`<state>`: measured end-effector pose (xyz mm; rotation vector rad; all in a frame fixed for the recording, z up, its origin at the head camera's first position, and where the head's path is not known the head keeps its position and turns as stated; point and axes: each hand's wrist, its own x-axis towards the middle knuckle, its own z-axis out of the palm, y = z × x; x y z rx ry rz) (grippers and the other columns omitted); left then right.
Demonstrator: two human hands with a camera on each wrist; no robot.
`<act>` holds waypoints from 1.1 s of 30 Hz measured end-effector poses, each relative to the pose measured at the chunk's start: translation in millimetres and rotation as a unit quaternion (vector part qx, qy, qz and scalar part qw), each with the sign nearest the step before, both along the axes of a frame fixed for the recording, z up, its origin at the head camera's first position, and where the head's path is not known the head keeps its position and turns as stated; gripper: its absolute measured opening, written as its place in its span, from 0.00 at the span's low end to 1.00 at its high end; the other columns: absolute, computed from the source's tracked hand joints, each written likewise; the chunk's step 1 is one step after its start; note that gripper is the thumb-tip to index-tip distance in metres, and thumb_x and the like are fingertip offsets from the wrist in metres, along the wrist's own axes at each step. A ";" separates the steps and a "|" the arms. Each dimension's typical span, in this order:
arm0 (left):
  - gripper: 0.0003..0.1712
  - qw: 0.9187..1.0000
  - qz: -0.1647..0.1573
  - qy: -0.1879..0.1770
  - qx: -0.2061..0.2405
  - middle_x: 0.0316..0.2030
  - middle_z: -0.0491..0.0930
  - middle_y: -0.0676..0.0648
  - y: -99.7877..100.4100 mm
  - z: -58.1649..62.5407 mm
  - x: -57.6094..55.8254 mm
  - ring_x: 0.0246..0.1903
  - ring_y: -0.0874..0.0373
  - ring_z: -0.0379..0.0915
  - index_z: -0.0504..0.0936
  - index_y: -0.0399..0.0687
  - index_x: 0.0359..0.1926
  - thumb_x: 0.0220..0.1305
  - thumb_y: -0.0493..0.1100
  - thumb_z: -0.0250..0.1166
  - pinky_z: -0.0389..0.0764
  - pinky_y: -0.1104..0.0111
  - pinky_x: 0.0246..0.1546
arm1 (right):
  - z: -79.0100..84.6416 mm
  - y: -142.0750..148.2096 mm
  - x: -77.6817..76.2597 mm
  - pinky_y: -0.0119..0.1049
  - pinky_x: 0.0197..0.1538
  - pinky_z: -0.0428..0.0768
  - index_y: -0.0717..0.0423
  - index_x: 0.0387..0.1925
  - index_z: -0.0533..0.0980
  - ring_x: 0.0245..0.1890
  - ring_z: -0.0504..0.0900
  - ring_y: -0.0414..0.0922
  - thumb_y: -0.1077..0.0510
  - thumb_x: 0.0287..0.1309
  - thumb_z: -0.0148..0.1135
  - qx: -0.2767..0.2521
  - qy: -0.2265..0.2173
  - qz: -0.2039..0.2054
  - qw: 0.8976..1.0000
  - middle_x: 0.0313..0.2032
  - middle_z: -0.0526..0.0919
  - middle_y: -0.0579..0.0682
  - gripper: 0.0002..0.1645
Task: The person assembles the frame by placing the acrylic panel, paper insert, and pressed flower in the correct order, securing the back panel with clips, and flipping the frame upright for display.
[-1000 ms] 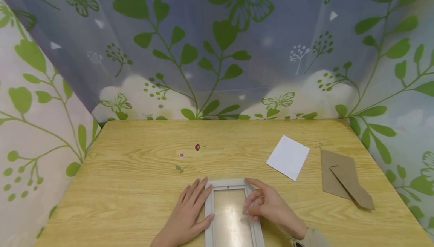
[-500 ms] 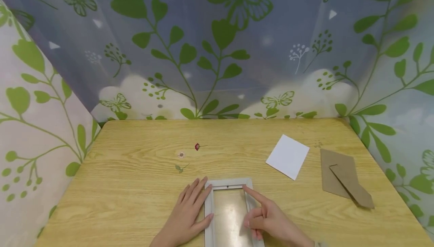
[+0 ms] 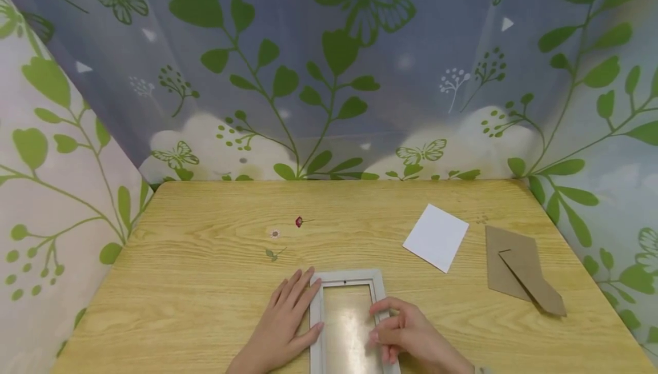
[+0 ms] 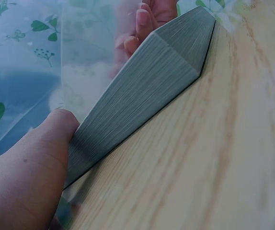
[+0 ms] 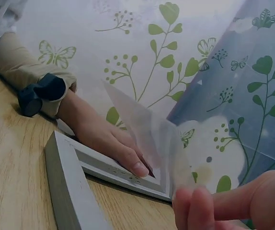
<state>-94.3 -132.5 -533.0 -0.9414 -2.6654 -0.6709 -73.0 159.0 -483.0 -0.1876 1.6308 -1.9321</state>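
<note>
A light grey picture frame (image 3: 354, 275) lies on the table near the person. The left hand (image 3: 280, 322) rests along its left side, fingers straight, with the thumb (image 5: 133, 165) on the frame's face in the right wrist view. Over the frame's right side, the right hand (image 3: 411, 334) pinches a thin transparent sheet (image 5: 144, 127) between thumb and fingers. In the right wrist view this sheet stands tilted above the frame's opening. Through the same sheet (image 4: 87, 52), the left wrist view shows part of the right hand. The frame's near end is cut off in the head view.
Beyond the frame lie a small dried red flower (image 3: 299, 222), a pale daisy-like flower (image 3: 275, 234) and a green leaf sprig (image 3: 272, 255). To the right are a white square sheet (image 3: 437, 238) and a brown backing board (image 3: 514, 265) with its stand leg. Patterned cloth (image 3: 354, 134) closes off the back.
The right index finger moved from the frame's top right corner to its inner top edge, then back toward the person along the right side. The left hand and frame stayed put.
</note>
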 end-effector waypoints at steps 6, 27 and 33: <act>0.38 1.000 0.003 -0.017 -0.005 0.77 0.48 0.45 -0.8 0.0 0.5 0.74 0.42 0.46 0.57 0.51 0.77 0.72 0.57 0.53 0.56 0.40 0.66 | 2.8 -2.1 0.7 0.28 0.21 0.76 0.67 0.49 0.62 0.15 0.78 0.38 0.65 0.58 0.67 0.034 -0.030 -0.036 0.998 0.23 0.85 0.53 0.25; 0.29 1.000 0.004 -0.016 0.011 0.77 0.50 0.43 0.9 3.1 3.2 0.74 0.38 0.47 0.70 0.74 0.69 0.69 0.63 0.57 0.54 0.39 0.65 | 7.4 -7.5 -6.2 0.30 0.10 0.71 0.60 0.34 0.69 0.05 0.72 0.37 0.56 0.59 0.70 0.215 0.090 -0.019 0.972 0.09 0.76 0.49 0.17; 0.28 1.000 0.004 -0.017 0.012 0.77 0.49 0.43 1.5 2.3 2.8 0.74 0.38 0.47 0.70 0.73 0.69 0.69 0.63 0.56 0.55 0.38 0.65 | 10.0 -8.0 -7.0 0.25 0.13 0.66 0.52 0.29 0.71 0.08 0.65 0.30 0.50 0.54 0.74 0.315 0.193 -0.035 0.929 0.10 0.70 0.39 0.18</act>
